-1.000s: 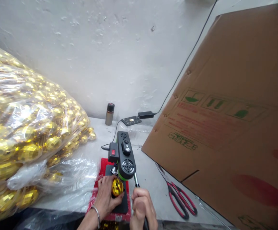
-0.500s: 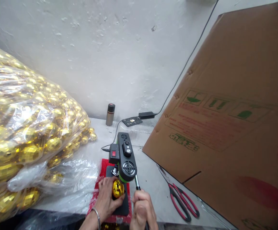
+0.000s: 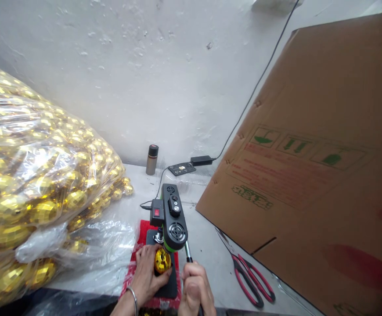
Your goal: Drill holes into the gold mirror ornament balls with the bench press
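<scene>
A small black and green bench drill press [image 3: 172,218] stands on a dark base over a red mat [image 3: 137,263]. My left hand [image 3: 148,275], with a metal bangle on the wrist, is closed around a faceted gold ball [image 3: 162,260] under the drill head. My right hand [image 3: 193,290] is a fist wrapped around the press's lever handle [image 3: 188,253], just right of the ball.
A big clear plastic bag of gold balls [image 3: 36,188] fills the left side. A large cardboard sheet [image 3: 309,175] leans at the right, with red-handled scissors [image 3: 250,281] at its foot. A small bottle [image 3: 151,159] and a power adapter [image 3: 200,160] sit by the wall.
Both hands keep their grips; the view has shifted slightly, and the right hand on the lever sits a little higher than one second ago.
</scene>
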`<state>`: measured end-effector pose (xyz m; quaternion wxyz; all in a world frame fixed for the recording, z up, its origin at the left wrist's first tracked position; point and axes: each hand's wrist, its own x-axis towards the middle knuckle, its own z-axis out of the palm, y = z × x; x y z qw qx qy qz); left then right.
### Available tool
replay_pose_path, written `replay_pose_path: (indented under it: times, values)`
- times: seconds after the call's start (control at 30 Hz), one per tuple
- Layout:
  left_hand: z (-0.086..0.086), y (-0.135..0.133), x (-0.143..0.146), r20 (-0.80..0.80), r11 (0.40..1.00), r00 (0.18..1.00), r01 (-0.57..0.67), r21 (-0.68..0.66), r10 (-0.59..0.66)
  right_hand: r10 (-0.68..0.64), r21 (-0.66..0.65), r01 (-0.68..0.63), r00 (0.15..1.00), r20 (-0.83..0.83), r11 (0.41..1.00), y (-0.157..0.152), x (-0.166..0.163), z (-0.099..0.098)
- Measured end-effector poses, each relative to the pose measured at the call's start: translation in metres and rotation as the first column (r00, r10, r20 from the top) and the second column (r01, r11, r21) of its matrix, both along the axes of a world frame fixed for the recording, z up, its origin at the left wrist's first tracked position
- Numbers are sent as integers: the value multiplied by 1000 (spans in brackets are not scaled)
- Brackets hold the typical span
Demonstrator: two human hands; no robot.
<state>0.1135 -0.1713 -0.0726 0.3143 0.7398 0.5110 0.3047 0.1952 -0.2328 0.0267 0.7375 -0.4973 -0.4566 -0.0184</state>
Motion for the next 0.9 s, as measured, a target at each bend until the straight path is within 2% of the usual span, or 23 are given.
replay_pose_path:
  times: [0.23, 0.67, 0.77, 0.9]
  values:
    - [3, -1, 0, -1, 999, 1000, 15, -42, -15, 2, 19, -2, 1000, 17, 1000, 2, 2, -3]
    - [5, 0, 0, -2, 999, 1000, 3, -32, -3, 39, 6, -39, 999, 2, 999, 2, 6, -14]
    - [3, 1, 0, -4, 1000, 1000, 2, -13, -2, 16, 39, -20, 995, 94, 999, 5, 12, -21]
    - [0, 1, 0, -12, 1000, 1000, -10, 10, 10, -5, 76, -12, 977, 212, 997, 8, 17, -39]
